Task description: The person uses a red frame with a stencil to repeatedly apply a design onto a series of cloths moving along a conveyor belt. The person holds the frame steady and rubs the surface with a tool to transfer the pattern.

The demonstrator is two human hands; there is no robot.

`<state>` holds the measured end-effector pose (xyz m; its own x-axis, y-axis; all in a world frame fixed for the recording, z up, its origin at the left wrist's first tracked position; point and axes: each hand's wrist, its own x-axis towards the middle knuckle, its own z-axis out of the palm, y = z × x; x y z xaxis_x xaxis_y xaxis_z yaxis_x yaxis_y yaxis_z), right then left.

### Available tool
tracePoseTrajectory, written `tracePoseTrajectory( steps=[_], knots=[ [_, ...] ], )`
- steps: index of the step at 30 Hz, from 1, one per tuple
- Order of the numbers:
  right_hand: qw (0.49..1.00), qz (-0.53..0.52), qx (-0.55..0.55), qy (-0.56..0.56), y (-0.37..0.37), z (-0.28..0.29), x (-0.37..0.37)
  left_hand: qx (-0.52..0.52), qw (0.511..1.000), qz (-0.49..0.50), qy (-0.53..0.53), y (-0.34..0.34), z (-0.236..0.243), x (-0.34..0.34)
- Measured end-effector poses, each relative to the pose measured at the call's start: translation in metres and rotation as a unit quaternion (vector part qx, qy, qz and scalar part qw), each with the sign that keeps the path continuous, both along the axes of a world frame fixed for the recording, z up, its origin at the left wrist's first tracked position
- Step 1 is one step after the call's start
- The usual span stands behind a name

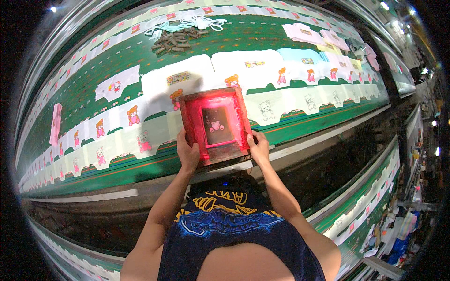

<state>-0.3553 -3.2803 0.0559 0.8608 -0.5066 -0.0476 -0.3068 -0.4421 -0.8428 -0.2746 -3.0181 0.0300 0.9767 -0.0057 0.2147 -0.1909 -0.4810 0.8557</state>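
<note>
Dark fabric of a sleeveless shirt [225, 225] with a blue and yellow print fills the bottom of the view, and both bare forearms rise from it toward a long green table [300, 126]. Between the hands sits a red screen frame [214, 125], a square wooden frame with a pale mesh centre showing a small pink bear shape. It lies flat on the near row of white cloth pieces, close to the table's front edge. The left hand [187, 152] grips the frame's lower left side, fingers curled over the rim and thumb on top. The right hand [258, 146] is closed around the lower right corner in the same way. White cloth pieces [276, 105] run in rows along the table to both sides; those left of the frame carry bear prints in pink and orange, while those to the right in the near row show only grey bear outlines. Farther back, near the table's far edge, a heap of small brown sticks [172, 41] lies beside a tangle of pale cords [197, 22]. Another table [370, 196] with printed pieces runs past on the right.
</note>
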Motion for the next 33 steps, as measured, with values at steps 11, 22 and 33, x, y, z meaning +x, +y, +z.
tracePoseTrajectory(
  steps=[11, 22, 33],
  knots=[
    [0.999, -0.006, -0.045, -0.026, -0.183, 0.003, -0.013, -0.061, 0.998, -0.012, 0.015, -0.184, -0.011, -0.017],
    [0.993, 0.091, -0.064, -0.025, -0.247, -0.022, -0.021, -0.047, 0.999, 0.005, 0.025, -0.229, -0.016, -0.021],
    [0.99, 0.129, -0.023, -0.053, -0.26, -0.03, -0.025, -0.041, 0.994, 0.036, 0.093, -0.237, 0.009, -0.022]
  ],
)
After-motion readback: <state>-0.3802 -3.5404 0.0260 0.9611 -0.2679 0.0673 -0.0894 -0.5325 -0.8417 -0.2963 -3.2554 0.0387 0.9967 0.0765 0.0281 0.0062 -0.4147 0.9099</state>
